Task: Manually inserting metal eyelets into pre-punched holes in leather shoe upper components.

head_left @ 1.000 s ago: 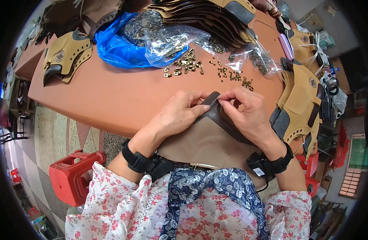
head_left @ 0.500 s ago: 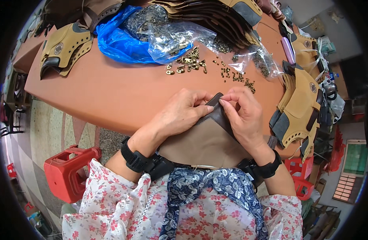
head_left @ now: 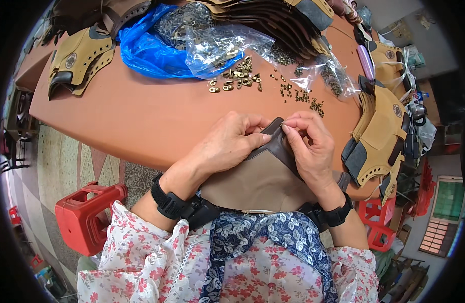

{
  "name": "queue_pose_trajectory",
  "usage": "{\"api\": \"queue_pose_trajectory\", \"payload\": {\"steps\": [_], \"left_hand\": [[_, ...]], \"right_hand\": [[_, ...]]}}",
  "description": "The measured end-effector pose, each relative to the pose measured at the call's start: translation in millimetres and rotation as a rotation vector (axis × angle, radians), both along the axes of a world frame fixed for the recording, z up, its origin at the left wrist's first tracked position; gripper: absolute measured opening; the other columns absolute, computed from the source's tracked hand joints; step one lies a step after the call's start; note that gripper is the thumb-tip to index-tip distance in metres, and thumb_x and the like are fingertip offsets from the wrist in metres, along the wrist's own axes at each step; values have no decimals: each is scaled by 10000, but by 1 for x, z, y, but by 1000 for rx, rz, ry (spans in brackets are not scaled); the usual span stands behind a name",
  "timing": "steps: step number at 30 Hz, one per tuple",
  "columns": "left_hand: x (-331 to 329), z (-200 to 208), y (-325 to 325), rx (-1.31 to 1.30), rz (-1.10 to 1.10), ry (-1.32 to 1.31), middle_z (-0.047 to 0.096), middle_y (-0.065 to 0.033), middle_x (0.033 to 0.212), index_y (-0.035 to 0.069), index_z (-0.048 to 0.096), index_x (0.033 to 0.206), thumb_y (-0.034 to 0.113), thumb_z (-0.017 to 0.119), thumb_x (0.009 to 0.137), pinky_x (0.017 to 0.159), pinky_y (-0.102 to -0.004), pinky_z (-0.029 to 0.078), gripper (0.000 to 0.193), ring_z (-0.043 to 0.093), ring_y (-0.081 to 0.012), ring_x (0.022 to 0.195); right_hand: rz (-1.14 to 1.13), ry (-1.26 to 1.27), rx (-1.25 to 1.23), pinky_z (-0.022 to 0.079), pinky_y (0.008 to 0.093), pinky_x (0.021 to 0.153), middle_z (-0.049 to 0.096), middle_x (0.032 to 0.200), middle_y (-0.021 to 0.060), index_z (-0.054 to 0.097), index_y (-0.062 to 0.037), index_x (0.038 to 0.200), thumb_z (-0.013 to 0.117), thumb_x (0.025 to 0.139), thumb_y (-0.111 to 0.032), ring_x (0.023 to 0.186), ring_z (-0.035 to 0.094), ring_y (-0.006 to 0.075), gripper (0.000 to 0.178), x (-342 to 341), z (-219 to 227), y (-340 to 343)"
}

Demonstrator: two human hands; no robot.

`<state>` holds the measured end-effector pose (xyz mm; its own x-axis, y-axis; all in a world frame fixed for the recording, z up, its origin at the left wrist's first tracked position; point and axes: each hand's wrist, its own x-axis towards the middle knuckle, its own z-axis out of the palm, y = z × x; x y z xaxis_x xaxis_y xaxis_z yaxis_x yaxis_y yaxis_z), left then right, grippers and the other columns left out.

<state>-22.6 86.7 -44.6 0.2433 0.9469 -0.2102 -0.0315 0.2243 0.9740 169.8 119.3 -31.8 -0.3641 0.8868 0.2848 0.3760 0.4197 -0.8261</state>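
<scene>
A brown leather shoe upper (head_left: 257,184) with a darker, stitched corner lies over the table's near edge, close to my body. My left hand (head_left: 237,135) grips its dark corner, thumb on top and fingers beneath. At the same corner, my right hand (head_left: 311,144) is closed in a pinch of thumb and forefinger, with something tiny at the fingertips that is too small to name. Beyond my hands lie loose brass lace hooks (head_left: 238,78) and small brass rivets (head_left: 303,95) on the table.
The brown table (head_left: 116,113) also bears a blue plastic bag (head_left: 151,58) of metal fittings and a stack of shoe uppers (head_left: 268,30). Tan uppers lie at the left (head_left: 81,60) and right (head_left: 381,129). A red stool (head_left: 86,217) stands at the left.
My right hand's pinching fingertips have shifted slightly right, off the leather corner's edge. The left hand keeps its hold.
</scene>
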Motion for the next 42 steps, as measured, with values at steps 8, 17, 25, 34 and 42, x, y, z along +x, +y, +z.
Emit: {"api": "queue_pose_trajectory", "payload": {"steps": [8,17,25,34,42], "left_hand": [[2,0,-1,5,18,-32,677,-40,768,-12,685,1112,77,613,896,634,-263,470,245,576,-74,687],[4,0,-3,164,32,118,708,-125,844,3,680,1088,94,600,898,707,-321,505,225,657,-176,767],[9,1,-6,236,54,259,703,-136,902,26,677,1080,77,601,897,751,-340,519,204,671,-229,823],[9,3,-7,257,59,353,698,-86,866,-5,672,1060,60,617,896,728,-295,517,185,638,-127,793],[9,5,-6,255,54,376,696,-85,853,0,676,1061,65,623,891,712,-295,513,189,631,-126,773]], "right_hand": [[14,-71,119,539,268,630,616,961,86,664,17,921,673,841,28,718,643,141,81,-1,5,-2],[115,-147,-208,511,256,643,600,911,71,658,19,833,729,797,-27,774,629,132,92,3,23,14],[96,3,-508,499,237,660,623,821,24,664,0,829,736,797,-28,743,618,90,84,9,13,20],[28,-103,-324,524,265,687,627,843,68,644,14,867,709,813,-25,748,646,140,94,0,19,7],[16,-113,-223,525,277,685,618,831,77,651,12,866,692,821,-23,742,651,159,70,-1,16,1]]}}
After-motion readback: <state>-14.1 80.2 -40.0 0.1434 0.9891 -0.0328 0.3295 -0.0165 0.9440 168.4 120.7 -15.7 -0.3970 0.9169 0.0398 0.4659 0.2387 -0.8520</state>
